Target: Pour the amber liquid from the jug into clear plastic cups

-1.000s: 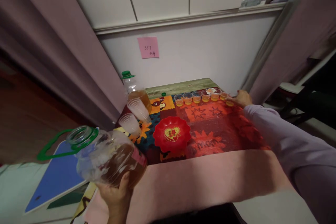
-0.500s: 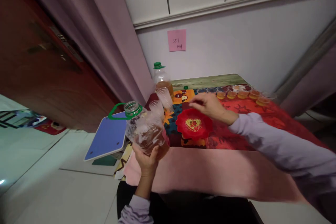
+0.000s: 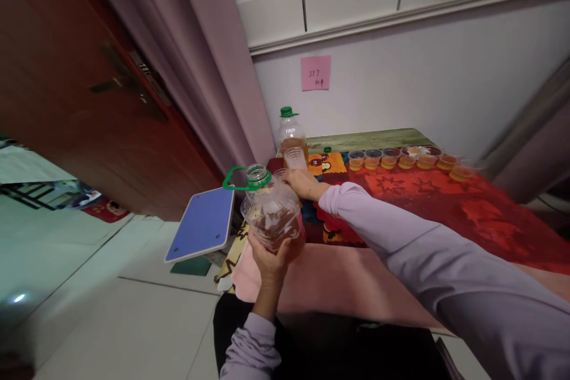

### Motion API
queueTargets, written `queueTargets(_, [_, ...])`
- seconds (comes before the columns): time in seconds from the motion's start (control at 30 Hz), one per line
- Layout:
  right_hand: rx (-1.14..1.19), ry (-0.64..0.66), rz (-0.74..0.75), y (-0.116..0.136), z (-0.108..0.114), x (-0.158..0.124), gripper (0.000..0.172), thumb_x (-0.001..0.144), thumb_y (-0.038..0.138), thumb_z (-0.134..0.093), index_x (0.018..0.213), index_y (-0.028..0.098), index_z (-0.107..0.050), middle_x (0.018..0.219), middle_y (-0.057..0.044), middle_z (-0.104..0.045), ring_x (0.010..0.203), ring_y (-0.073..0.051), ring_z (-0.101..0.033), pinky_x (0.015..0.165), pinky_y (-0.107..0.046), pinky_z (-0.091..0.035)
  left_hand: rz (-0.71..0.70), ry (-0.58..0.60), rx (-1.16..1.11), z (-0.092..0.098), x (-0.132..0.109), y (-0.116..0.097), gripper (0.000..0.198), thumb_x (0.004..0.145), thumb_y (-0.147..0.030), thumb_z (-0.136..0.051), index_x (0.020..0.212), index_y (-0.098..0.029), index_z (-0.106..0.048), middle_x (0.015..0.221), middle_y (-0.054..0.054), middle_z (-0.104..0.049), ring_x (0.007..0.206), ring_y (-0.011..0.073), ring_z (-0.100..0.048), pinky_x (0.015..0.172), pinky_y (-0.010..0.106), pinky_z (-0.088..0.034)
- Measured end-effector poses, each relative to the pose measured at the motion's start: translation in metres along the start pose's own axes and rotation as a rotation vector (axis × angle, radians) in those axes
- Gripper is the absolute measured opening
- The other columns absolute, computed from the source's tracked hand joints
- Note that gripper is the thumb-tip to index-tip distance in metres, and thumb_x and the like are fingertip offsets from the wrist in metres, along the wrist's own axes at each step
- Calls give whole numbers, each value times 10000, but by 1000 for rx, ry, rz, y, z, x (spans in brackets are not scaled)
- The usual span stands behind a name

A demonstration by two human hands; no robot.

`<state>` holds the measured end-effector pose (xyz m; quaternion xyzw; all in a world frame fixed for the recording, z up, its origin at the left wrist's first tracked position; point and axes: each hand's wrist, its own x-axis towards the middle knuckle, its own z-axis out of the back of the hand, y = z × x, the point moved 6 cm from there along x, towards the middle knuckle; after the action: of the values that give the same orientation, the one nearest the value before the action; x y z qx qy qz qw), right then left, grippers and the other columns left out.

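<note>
My left hand (image 3: pixel 268 260) grips the base of a large clear jug (image 3: pixel 271 214) with a green neck ring and handle and some amber liquid inside; the jug has no cap on. My right hand (image 3: pixel 301 181) reaches across the table to the stacks of clear plastic cups (image 3: pixel 295 158) beside the jug, its fingers closed around one stack. A capped bottle (image 3: pixel 290 132) with amber liquid stands just behind the cups. A row of several small cups (image 3: pixel 390 158) filled with amber liquid lines the far side of the table.
A red heart-printed plate (image 3: pixel 332 227) lies under my right arm on the colourful tablecloth (image 3: pixel 427 199). A blue board (image 3: pixel 200 229) leans left of the table. A curtain and a dark door stand at the left. A pink note (image 3: pixel 316 72) sticks on the wall.
My right hand moved left from the row of filled cups, over the red plate, to the stacked cups. The jug in my left hand came more upright and nearer the table.
</note>
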<state>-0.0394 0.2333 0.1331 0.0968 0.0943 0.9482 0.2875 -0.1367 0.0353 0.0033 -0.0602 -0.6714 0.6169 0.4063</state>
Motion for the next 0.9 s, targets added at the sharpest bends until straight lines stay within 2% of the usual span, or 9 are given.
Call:
queueTargets(0.27, [-120,60,-87,-24,9,-25,283,1072,299,-616,1166,152,-839,1217,-201,-830,1125,-334,-789,899,-348,-572,4,-4,-72,-3,0,-5,1090,674,-727,-902,1534,-195,-496,1346,201,-744,1203,384,-770,1002,538,-632])
queueTargets(0.4, [-138,52,-86,-30,15,-37,302,1056,306,-645,1263,158,-808,1287,-193,-813,1155,-326,-778,894,-333,-562,-9,-10,-44,-3,1,-5,1101,674,-730,-905,1537,-179,-500,1359,210,-735,1233,387,-759,1024,530,-624])
queueTargets(0.5, [-140,33,-75,-29,19,-38,309,1050,272,-636,1285,164,-805,1306,-193,-807,1167,-327,-774,894,-335,-559,-23,-15,-16,-2,1,-6,1092,689,-757,-878,1538,-183,-499,1361,208,-734,1245,391,-751,1027,541,-622])
queueTargets(0.67, [-127,11,-58,-30,19,-34,275,1068,241,-612,1176,141,-844,1213,-196,-832,1105,-310,-789,884,-325,-550,-27,-13,-10,-2,1,-2,1071,683,-749,-881,1520,-194,-508,1338,197,-738,1229,392,-757,1017,547,-622])
queueTargets(0.9, [-58,-51,-71,-38,21,-34,181,991,180,-750,1140,157,-851,1155,-144,-856,1079,-276,-789,871,-299,-524,-25,0,28,1,1,2,1036,705,-710,-888,1522,-204,-500,1364,192,-719,1253,395,-737,1067,581,-587])
